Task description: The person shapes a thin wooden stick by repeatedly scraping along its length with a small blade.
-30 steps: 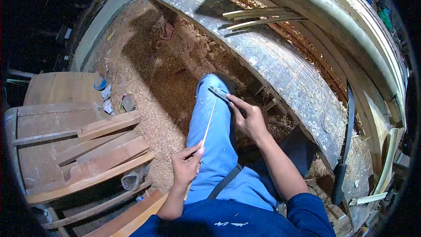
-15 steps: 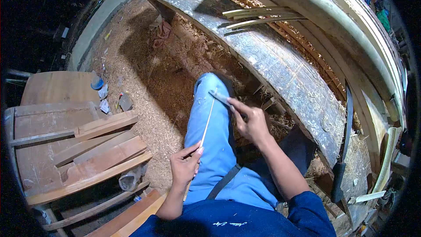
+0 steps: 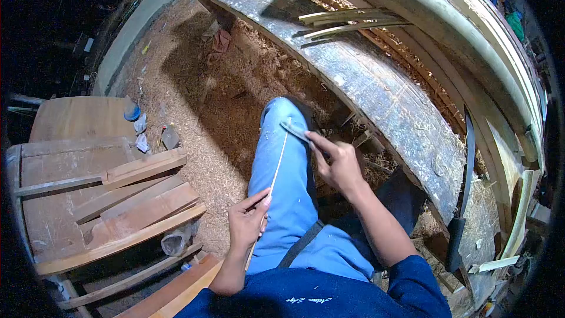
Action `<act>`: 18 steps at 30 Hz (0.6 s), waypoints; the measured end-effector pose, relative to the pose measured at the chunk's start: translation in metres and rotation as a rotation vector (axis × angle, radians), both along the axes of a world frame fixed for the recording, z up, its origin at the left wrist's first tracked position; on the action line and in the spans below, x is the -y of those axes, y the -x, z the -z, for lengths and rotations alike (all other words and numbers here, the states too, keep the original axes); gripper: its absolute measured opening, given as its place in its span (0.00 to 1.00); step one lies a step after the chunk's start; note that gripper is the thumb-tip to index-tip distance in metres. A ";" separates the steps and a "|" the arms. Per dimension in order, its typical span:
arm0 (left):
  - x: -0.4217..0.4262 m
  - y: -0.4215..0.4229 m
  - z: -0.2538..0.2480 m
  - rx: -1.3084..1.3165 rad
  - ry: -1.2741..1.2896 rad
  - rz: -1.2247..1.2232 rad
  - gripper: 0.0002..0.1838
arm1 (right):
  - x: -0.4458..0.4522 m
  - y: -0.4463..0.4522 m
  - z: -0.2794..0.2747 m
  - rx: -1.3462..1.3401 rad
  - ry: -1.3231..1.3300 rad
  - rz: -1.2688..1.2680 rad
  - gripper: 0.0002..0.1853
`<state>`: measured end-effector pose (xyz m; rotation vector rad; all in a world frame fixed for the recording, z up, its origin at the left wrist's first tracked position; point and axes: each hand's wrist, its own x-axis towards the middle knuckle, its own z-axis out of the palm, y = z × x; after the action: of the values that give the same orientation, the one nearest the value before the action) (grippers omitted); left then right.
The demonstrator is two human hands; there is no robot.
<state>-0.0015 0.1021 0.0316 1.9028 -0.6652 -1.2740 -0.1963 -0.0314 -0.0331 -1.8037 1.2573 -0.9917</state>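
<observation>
My left hand (image 3: pixel 248 224) pinches a thin pale strip (image 3: pixel 278 169) that runs up along my thigh towards the knee, with its lower end passing below the hand. My right hand (image 3: pixel 338 165) grips a small flat grey tool (image 3: pixel 293 130), whose tip lies across the strip's upper part near my knee. Most of the tool's near end is hidden by the fingers. Light blue trousers (image 3: pixel 297 200) lie beneath both hands.
A long worn plank (image 3: pixel 376 94) curves along the right, bearing thin strips (image 3: pixel 353 23) and a black-handled blade (image 3: pixel 469 165). Thick bamboo (image 3: pixel 435 12) lies beyond it. Wooden boards (image 3: pixel 141 212) are stacked at left, near a blue cup (image 3: pixel 132 111). Shavings cover the ground (image 3: pixel 206 159).
The tool in my right hand has shifted slightly down relative to the knee since a second ago. My left hand keeps its pinch on the strip, and the view has tilted a little.
</observation>
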 end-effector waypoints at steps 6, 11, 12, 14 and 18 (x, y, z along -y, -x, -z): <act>0.001 -0.001 -0.002 -0.004 -0.040 0.009 0.14 | 0.001 -0.002 0.005 0.065 -0.060 0.037 0.16; 0.002 -0.001 -0.004 0.018 -0.038 0.006 0.14 | -0.003 0.000 0.001 -0.083 0.110 0.007 0.16; 0.002 0.000 -0.002 0.025 -0.022 0.000 0.13 | 0.000 -0.001 0.001 0.003 0.045 0.003 0.16; 0.000 0.001 0.000 0.030 -0.014 0.002 0.13 | 0.003 -0.001 -0.001 0.045 -0.119 0.019 0.16; 0.002 0.000 -0.002 -0.010 -0.040 -0.019 0.13 | -0.006 0.000 0.005 -0.033 0.091 0.014 0.16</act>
<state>-0.0010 0.1000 0.0339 1.9294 -0.6197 -1.2933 -0.1965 -0.0250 -0.0377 -1.8898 1.2641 -1.0457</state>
